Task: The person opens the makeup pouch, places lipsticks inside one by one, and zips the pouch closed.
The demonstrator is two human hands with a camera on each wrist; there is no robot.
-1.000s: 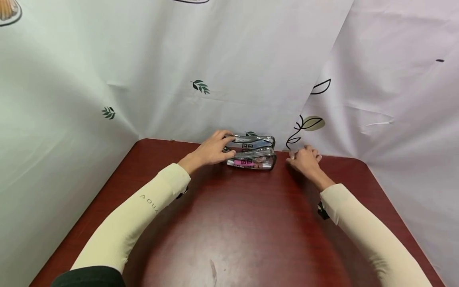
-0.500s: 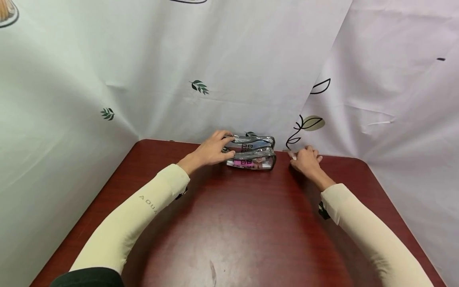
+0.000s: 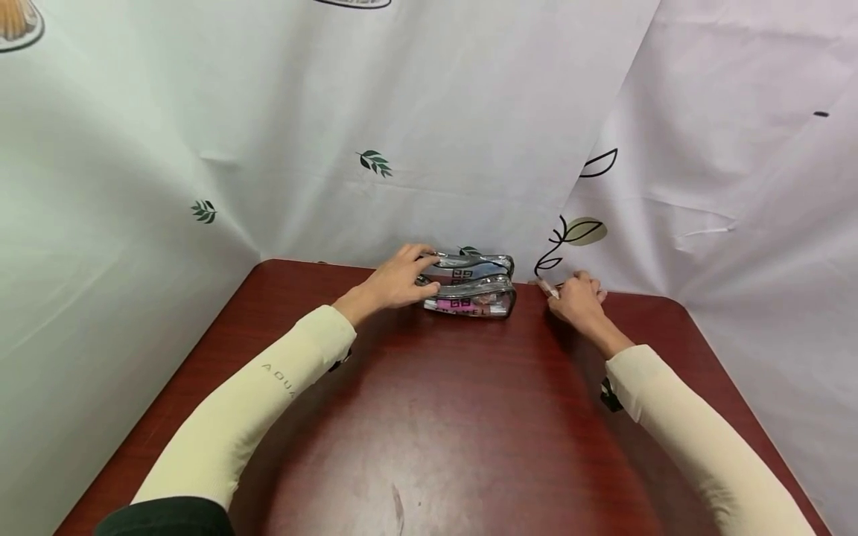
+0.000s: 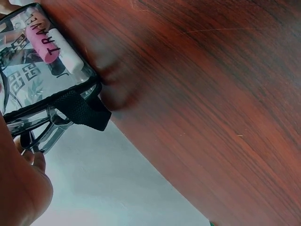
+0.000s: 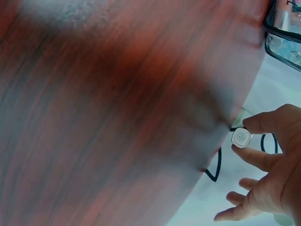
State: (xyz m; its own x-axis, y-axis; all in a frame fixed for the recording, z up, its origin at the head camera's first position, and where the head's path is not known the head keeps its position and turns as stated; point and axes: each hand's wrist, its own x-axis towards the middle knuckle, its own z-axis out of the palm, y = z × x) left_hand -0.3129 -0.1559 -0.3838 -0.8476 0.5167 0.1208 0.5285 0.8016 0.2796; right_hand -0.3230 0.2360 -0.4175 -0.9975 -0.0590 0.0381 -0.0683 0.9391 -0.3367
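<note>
A clear zip pouch (image 3: 482, 286) with dark piping and the word TRAVEL stands at the table's far edge. My left hand (image 3: 400, 277) grips its left end, thumb at the front and fingers over the top. Through its wall in the left wrist view show a pink tube (image 4: 43, 44) and a white tube (image 4: 67, 54). To the right of the pouch, apart from it, my right hand (image 3: 578, 301) pinches a small slim pale tube (image 3: 548, 288) between thumb and index finger. Its squarish white end (image 5: 241, 137) faces the camera in the right wrist view; the other fingers are spread.
The dark red wooden table (image 3: 429, 417) meets a white leaf-print curtain (image 3: 456, 149) right behind the pouch. Curtain also hangs along the left and right sides. A black webbing tab (image 4: 82, 110) sticks out from the pouch's end.
My right hand has shifted slightly right, and the small tube in it has turned so that more of its length shows. The left hand and pouch have stayed put.
</note>
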